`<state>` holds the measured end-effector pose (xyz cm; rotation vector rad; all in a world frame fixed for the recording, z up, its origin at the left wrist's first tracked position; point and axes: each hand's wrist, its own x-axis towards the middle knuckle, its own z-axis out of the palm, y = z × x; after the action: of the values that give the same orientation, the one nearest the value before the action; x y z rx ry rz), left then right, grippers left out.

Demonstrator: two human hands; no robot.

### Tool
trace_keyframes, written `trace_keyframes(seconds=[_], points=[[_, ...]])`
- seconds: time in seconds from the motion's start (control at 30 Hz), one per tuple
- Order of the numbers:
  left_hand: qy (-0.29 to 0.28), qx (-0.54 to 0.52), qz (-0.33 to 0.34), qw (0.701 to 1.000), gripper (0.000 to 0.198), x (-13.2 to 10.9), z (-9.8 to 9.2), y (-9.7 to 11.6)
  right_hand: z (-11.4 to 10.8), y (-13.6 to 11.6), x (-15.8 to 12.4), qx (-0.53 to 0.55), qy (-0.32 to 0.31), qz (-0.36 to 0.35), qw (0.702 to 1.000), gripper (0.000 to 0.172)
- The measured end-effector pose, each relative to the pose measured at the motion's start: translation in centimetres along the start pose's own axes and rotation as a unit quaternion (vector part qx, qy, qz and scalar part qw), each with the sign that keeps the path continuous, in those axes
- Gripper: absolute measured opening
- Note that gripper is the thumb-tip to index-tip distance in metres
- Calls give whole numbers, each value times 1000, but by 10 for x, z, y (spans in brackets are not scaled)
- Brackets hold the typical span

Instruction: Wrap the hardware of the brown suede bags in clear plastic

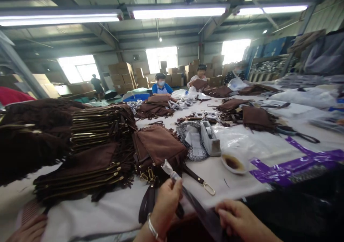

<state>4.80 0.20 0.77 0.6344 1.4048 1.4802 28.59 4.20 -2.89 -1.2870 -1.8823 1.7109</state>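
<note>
My left hand (167, 200), a silver bangle on its wrist, is closed in a pinch on the crumpled top end of a clear plastic sleeve (172, 173). The sleeve runs down to the right over a dark strap toward my right hand (236, 218), whose fingers curl shut on its lower end (206, 215). Just beyond my left hand lies a brown fringed bag (158, 145) with gold hardware. Its dark strap with a gold clasp (206, 188) trails over the white tabletop (107, 209).
Stacks of brown fringed bags (88, 152) fill the left. A tape dispenser (210, 138), a small bowl of dark liquid (233, 162) and purple plastic (290, 168) lie to the right. Another hand (28, 229) rests at the bottom left. Seated workers (161, 86) and cardboard boxes are far back.
</note>
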Motion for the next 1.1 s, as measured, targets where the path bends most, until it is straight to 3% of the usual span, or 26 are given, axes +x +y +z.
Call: trace_keyframes(seconds=[0.07,0.1,0.13,0.17,0.27,0.33,0.4,0.5,0.6,0.7,0.93,1.03,1.1], points=[[-120,157,30,980,24,-14,-14,6,-4,-2,13,-23,65,-48,996,36],[-147,212,41,965,26,-18,-25,11,-3,-2,18,-36,85,-64,994,38],[-138,239,51,960,28,-19,-38,17,-2,-2,22,-46,98,-74,991,39],[-99,247,62,962,31,-17,-53,23,1,-3,25,-54,108,-81,989,40],[107,226,113,962,38,-2,-101,41,17,-12,34,-60,138,-104,983,39],[190,205,131,951,38,9,-120,49,31,-29,42,-61,148,-141,977,36],[192,201,160,947,32,14,-119,52,47,-51,55,-85,142,-188,968,33],[123,255,259,924,17,15,-92,48,73,-81,79,-159,138,-232,950,30],[90,330,318,884,15,19,-63,42,90,-91,99,-240,146,-204,938,29],[100,394,306,861,11,26,-51,35,95,-88,108,-273,127,-176,937,26],[77,520,248,814,10,31,-58,30,92,-85,110,-253,101,-155,950,24],[54,508,237,826,11,31,-71,43,90,-83,113,-244,93,-159,952,25],[77,479,244,840,12,31,-86,54,88,-80,116,-235,95,-157,954,25]])
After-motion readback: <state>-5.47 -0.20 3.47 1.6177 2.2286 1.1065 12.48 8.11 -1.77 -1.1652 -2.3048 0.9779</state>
